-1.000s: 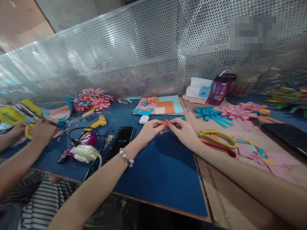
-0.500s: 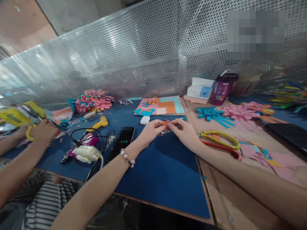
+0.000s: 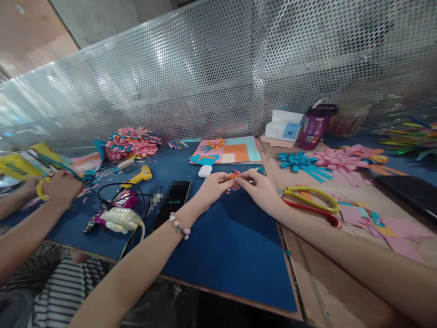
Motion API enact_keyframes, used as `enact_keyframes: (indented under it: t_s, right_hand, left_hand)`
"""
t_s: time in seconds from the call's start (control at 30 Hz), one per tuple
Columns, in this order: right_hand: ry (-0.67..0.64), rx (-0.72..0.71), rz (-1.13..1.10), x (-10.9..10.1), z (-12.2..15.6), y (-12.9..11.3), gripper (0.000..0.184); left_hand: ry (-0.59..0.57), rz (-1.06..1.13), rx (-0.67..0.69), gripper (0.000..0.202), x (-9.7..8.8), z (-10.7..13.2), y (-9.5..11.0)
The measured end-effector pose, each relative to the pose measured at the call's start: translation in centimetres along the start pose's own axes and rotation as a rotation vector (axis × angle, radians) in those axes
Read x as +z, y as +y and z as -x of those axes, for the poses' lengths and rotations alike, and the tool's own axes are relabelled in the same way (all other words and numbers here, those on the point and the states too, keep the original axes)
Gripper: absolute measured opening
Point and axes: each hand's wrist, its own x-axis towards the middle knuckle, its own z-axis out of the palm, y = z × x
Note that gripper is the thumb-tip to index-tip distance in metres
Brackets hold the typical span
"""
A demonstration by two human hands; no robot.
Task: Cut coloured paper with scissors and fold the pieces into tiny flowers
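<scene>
Over the blue board point(image 3: 225, 255), my left hand point(image 3: 215, 186) and my right hand point(image 3: 256, 186) meet fingertip to fingertip. Pinched between them is a small orange paper piece point(image 3: 234, 175) with a bit of dark pink on it; the fingers hide most of its shape. A white earbud case point(image 3: 205, 171) lies just beyond my left hand. By my right wrist are scissors with yellow and red handles point(image 3: 312, 193). Past my hands lie stacked coloured paper sheets point(image 3: 254, 150), with an orange and pink paper flower point(image 3: 215, 143) on top.
To the left, a co-worker's hand point(image 3: 63, 189) holds yellow-handled scissors. A phone point(image 3: 174, 200), cables and a yellow glue gun point(image 3: 141, 176) lie between us. Paper flowers point(image 3: 297, 161), a purple cup point(image 3: 316, 127) and paper scraps point(image 3: 385, 223) are on the right. A perforated metal screen point(image 3: 211, 77) stands behind.
My hands stay together around the orange paper piece, with only a slight shift of the fingers. The whole view has moved a little. The co-worker's hand remains at the left.
</scene>
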Motion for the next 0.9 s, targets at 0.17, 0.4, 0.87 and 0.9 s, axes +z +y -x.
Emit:
enact_keyframes:
  t_s: [0.17, 0.4, 0.87, 0.9]
  right_hand:
    - [0.019, -0.033, -0.003, 0.1, 0.01, 0.08, 0.017]
    - [0.041, -0.086, 0.1, -0.09, 0.08, 0.09, 0.017]
    - [0.018, 0.007, -0.01, -0.11, 0.09, 0.02, 0.022]
    - [0.027, 0.001, 0.005, -0.12, 0.09, 0.02, 0.021]
  left_hand:
    - [-0.001, -0.041, 0.008, 0.021, -0.07, 0.03, 0.22]
    - [-0.01, -0.093, 0.036, 0.024, 0.13, 0.18, 0.34]
    - [-0.001, -0.086, 0.024, 0.015, 0.08, 0.17, 0.61]
    - [0.008, -0.092, 0.028, 0.015, 0.08, 0.15, 0.6]
